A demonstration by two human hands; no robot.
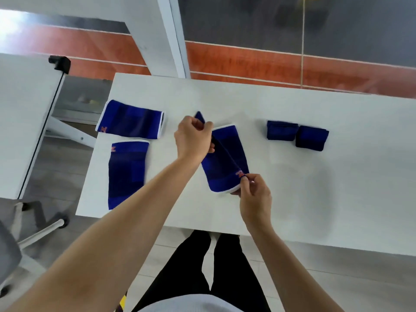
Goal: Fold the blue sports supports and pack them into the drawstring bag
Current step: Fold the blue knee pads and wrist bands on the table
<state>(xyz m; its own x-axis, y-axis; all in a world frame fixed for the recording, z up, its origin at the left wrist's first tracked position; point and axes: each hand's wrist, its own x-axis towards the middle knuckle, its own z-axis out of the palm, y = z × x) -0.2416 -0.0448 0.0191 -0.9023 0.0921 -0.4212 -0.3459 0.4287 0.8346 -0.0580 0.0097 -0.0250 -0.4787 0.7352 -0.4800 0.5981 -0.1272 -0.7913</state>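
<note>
Starting from the left of the middle support (pixel 225 158): two more supports lie flat there, one (pixel 130 119) at the far left corner of the desk (pixel 292 199) and one (pixel 127 174) nearer the front edge, probably waiting for their turn. The far one lies at the desk's left edge.

The left hand (pixel 191 138) is closed around the far end of the middle support and lifts it a little. The right hand (pixel 254 194) pinches the near corner, beside the orange logo. I judge that both hands draw one long edge over to fold it lengthwise.

To the right of the middle support lie two small dark bundles (pixel 297 136), touching each other, which look already folded. Beyond them the desk surface is bare and gives room. No drawstring bag is visible.
</note>
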